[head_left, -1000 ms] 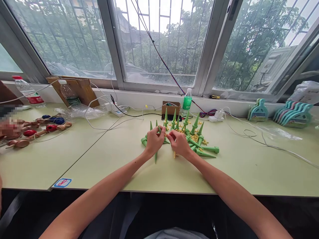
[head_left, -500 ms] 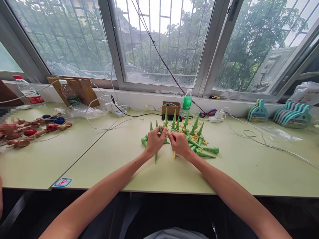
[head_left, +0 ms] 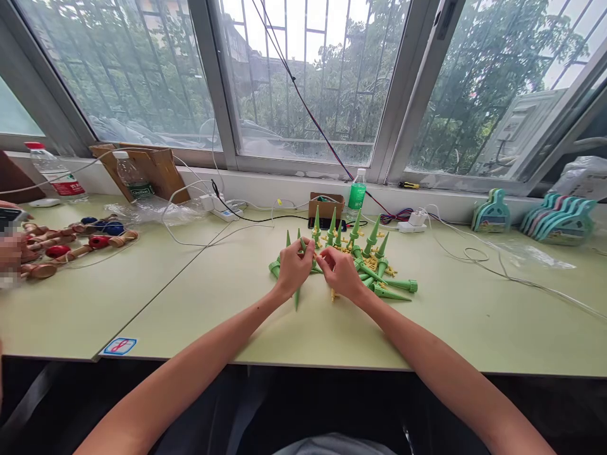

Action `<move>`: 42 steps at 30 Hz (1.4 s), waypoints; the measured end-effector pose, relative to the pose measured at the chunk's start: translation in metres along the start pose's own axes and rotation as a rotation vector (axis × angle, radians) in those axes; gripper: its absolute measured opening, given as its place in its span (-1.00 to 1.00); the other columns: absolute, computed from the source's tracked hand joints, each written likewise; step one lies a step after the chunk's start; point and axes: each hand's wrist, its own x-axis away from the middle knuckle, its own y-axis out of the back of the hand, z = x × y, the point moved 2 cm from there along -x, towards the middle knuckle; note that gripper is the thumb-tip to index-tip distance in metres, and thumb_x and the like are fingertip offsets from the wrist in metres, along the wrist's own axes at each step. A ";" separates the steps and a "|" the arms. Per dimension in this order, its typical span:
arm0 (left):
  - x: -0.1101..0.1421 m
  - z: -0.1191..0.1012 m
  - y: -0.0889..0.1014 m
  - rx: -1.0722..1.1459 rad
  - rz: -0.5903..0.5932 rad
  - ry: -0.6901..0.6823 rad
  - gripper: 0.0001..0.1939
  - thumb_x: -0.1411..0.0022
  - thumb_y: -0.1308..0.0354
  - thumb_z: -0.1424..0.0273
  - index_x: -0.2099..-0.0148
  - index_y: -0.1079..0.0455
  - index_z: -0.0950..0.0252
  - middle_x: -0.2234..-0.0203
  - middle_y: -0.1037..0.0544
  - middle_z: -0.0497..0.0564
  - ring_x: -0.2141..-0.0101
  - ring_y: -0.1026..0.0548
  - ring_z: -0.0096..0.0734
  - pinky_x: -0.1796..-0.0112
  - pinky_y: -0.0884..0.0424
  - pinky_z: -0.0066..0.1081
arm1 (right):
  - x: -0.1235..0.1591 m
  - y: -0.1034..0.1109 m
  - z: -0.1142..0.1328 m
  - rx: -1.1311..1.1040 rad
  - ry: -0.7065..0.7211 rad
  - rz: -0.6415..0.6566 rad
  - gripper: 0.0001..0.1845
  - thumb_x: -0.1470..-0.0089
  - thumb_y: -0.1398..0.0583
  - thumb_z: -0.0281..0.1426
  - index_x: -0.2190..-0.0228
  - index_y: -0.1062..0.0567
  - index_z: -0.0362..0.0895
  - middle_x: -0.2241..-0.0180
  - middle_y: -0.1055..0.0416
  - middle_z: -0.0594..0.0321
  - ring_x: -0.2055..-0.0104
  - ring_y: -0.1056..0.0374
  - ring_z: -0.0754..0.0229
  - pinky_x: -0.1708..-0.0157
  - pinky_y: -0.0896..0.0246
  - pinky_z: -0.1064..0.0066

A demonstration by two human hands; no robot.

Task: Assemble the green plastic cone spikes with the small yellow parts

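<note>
My left hand is closed around a green plastic spike, part of which shows between the fingers. Right beside it, my right hand has its fingers pinched together at the left fingertips; whatever lies in that pinch is too small and covered to name. Around both hands are several more green spikes, some standing point up like the upright spike, others lying flat like the spike. Small yellow plastic pieces are scattered among them.
Behind the spikes stand a small cardboard box and a green-labelled bottle. At the left, another person's hand is near wooden toys. White cables and teal plastic items lie to the right.
My right fingers have shifted slightly and straightened a little at the pinch; my left hand stays nearly in place. At the left, the other person's hand has moved.
</note>
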 end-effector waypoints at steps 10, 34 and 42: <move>0.000 0.002 -0.001 -0.070 0.091 0.010 -0.77 -0.23 -0.05 0.21 0.33 -0.34 0.26 0.59 -0.39 -0.11 0.65 -0.21 -0.58 0.57 -0.19 -0.51 | 0.000 -0.004 -0.009 0.016 -0.001 -0.003 -0.78 -0.20 -0.05 -0.29 0.44 -0.34 -0.11 0.59 -0.29 0.33 0.57 -0.10 0.28 0.50 0.01 0.45; -0.002 0.006 -0.002 -0.036 0.100 0.014 -0.79 -0.22 -0.05 0.22 0.30 -0.35 0.26 0.63 -0.29 -0.14 0.65 -0.22 -0.58 0.60 -0.17 -0.53 | -0.001 -0.002 -0.006 0.090 -0.002 -0.023 -0.56 -0.24 -0.02 -0.20 0.63 -0.19 -0.10 0.68 -0.11 0.36 0.61 0.04 0.31 0.54 0.13 0.43; -0.003 0.006 -0.001 -0.020 0.048 0.020 -0.78 -0.22 -0.06 0.21 0.29 -0.35 0.26 0.57 -0.40 -0.11 0.61 -0.31 -0.56 0.52 -0.28 -0.52 | 0.001 0.000 0.000 0.000 0.005 0.014 -0.75 -0.19 -0.08 -0.21 0.41 -0.35 -0.12 0.61 -0.28 0.35 0.59 -0.11 0.30 0.52 0.02 0.46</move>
